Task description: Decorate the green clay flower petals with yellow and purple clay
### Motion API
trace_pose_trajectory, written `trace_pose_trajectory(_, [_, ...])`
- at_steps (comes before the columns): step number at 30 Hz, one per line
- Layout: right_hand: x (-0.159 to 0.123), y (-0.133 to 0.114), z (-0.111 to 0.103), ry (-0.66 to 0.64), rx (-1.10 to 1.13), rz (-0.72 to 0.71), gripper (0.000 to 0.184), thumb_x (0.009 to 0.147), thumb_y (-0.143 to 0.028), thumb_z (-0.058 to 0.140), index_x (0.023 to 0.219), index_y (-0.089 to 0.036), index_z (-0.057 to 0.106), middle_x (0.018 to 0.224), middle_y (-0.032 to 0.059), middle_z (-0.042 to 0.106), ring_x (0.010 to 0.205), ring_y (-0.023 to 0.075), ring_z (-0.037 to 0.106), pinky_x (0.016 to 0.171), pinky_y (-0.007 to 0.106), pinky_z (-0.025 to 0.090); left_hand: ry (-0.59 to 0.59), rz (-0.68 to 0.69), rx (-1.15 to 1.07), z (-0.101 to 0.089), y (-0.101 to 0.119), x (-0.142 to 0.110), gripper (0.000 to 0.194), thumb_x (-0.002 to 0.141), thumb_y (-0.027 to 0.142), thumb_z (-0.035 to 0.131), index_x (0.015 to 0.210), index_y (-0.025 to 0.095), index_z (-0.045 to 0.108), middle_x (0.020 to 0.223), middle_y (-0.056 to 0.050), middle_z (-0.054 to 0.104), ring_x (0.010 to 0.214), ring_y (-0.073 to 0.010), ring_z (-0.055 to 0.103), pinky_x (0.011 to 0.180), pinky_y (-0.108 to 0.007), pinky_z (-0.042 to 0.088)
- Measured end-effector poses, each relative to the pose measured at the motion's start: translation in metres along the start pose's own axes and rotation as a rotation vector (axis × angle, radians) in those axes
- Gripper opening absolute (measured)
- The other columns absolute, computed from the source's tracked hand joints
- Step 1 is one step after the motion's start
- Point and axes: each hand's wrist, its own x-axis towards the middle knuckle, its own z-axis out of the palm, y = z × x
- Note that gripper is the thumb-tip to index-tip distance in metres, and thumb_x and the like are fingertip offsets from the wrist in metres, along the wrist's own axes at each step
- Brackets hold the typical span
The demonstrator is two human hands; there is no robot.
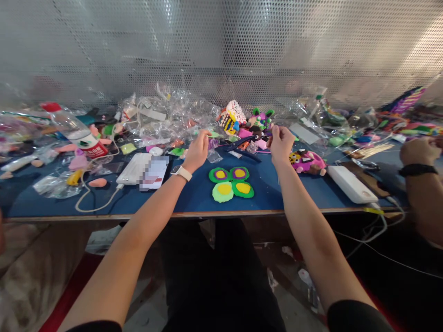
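My left hand (198,148), with a white watch on the wrist, is curled closed above the blue table (194,196), its fingertips at small clear plastic bags. My right hand (281,144) is closed in a loose fist a little to the right, beside dark pliers (242,146). What either hand pinches is too small to make out. Between and in front of the hands lies a four-part clay flower (231,183) in green, purple and yellow. Colourful clay figures (242,121) stand just behind the hands.
Crumpled clear bags (166,115) pile up at the back. A white power bank (133,169) with cable lies left, another white one (350,183) right. A red-capped bottle (74,129) lies at far left. Another person's arm with a black band (417,169) works at the right edge.
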Motion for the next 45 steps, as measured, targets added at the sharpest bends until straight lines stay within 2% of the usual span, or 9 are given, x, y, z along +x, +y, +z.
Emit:
trace_pose_trajectory(4, [0.005, 0.001, -0.001, 0.319, 0.193, 0.185, 0.025, 0.104, -0.048, 0.07, 0.116, -0.027, 0.068, 0.065, -0.0073, 0.054, 0.052, 0.0134, 0.049, 0.047, 0.029, 0.034, 0.062, -0.009, 0.027, -0.003, -0.022, 0.006, 0.075, 0.112, 0.078, 0.016, 0.128, 0.023, 0.064, 0.07, -0.001, 0.053, 0.066, -0.0236, 0.06, 0.082, -0.043, 0.054])
trace_pose_trajectory(7, [0.001, -0.005, 0.012, 0.31, 0.259, 0.246, 0.016, 0.104, -0.04, 0.067, 0.11, -0.025, 0.067, 0.064, -0.0092, 0.05, 0.054, 0.0117, 0.053, 0.047, 0.025, 0.038, 0.07, 0.008, 0.023, -0.004, -0.024, 0.007, 0.073, 0.113, 0.075, 0.015, 0.129, 0.023, 0.063, 0.074, -0.002, 0.054, 0.066, -0.023, 0.06, 0.082, -0.043, 0.054])
trace_pose_trajectory(10, [-0.002, -0.009, 0.022, 0.299, 0.344, 0.332, 0.027, 0.1, -0.049, 0.072, 0.094, -0.024, 0.063, 0.064, -0.009, 0.046, 0.054, 0.0113, 0.053, 0.046, 0.024, 0.04, 0.044, 0.035, 0.004, -0.005, -0.022, 0.006, 0.073, 0.113, 0.075, 0.016, 0.132, 0.021, 0.061, 0.08, -0.005, 0.06, 0.073, -0.0242, 0.065, 0.084, -0.044, 0.057])
trace_pose_trajectory(15, [-0.014, -0.012, 0.034, 0.06, 0.301, 0.235, 0.038, 0.089, -0.061, 0.082, 0.095, -0.026, 0.067, 0.061, -0.008, 0.047, 0.053, 0.013, 0.05, 0.046, 0.025, 0.037, 0.003, 0.102, -0.044, -0.002, -0.015, 0.003, 0.068, 0.115, 0.073, 0.022, 0.146, 0.021, 0.054, 0.105, -0.012, 0.072, 0.092, -0.0254, 0.072, 0.096, -0.046, 0.06])
trace_pose_trajectory(18, [-0.026, -0.016, 0.043, -0.158, 0.168, 0.088, 0.041, 0.09, -0.061, 0.079, 0.111, -0.028, 0.072, 0.066, -0.0044, 0.058, 0.057, 0.0165, 0.055, 0.053, 0.031, 0.046, -0.053, 0.125, -0.062, 0.0, -0.005, 0.0, 0.066, 0.116, 0.07, 0.028, 0.152, 0.02, 0.051, 0.113, -0.015, 0.073, 0.1, -0.0265, 0.073, 0.102, -0.047, 0.059])
trace_pose_trajectory(21, [-0.037, -0.022, 0.051, -0.283, -0.016, -0.064, 0.04, 0.092, -0.06, 0.076, 0.112, -0.025, 0.077, 0.085, 0.0041, 0.071, 0.068, 0.0196, 0.063, 0.062, 0.036, 0.054, -0.102, 0.142, -0.066, 0.002, 0.008, -0.002, 0.062, 0.117, 0.065, 0.032, 0.154, 0.019, 0.051, 0.12, -0.016, 0.073, 0.112, -0.0293, 0.073, 0.108, -0.05, 0.057])
trace_pose_trajectory(26, [-0.049, -0.03, 0.058, -0.304, -0.225, -0.224, 0.033, 0.094, -0.051, 0.076, 0.109, -0.023, 0.082, 0.109, 0.0111, 0.078, 0.091, 0.0241, 0.07, 0.072, 0.036, 0.057, -0.181, 0.176, -0.068, 0.003, 0.025, -0.005, 0.052, 0.119, 0.054, 0.034, 0.155, 0.02, 0.051, 0.119, -0.014, 0.074, 0.111, -0.0274, 0.072, 0.106, -0.045, 0.057])
trace_pose_trajectory(38, [-0.044, -0.027, 0.049, -0.487, -0.242, -0.265, 0.03, 0.1, -0.042, 0.069, 0.111, -0.023, 0.088, 0.096, 0.0082, 0.073, 0.076, 0.0198, 0.064, 0.07, 0.036, 0.054, -0.305, 0.171, -0.119, 0.001, 0.034, -0.007, 0.063, 0.119, 0.061, 0.025, 0.154, 0.02, 0.058, 0.114, -0.011, 0.076, 0.104, -0.0249, 0.073, 0.1, -0.037, 0.056])
trace_pose_trajectory(45, [-0.045, -0.025, 0.05, -0.487, -0.33, -0.277, 0.03, 0.09, -0.047, 0.085, 0.102, -0.02, 0.087, 0.094, 0.0075, 0.074, 0.071, 0.0191, 0.061, 0.072, 0.037, 0.054, -0.341, 0.171, -0.164, 0.005, 0.035, -0.009, 0.057, 0.12, 0.053, 0.028, 0.155, 0.02, 0.058, 0.11, -0.011, 0.075, 0.1, -0.0246, 0.071, 0.097, -0.037, 0.056])
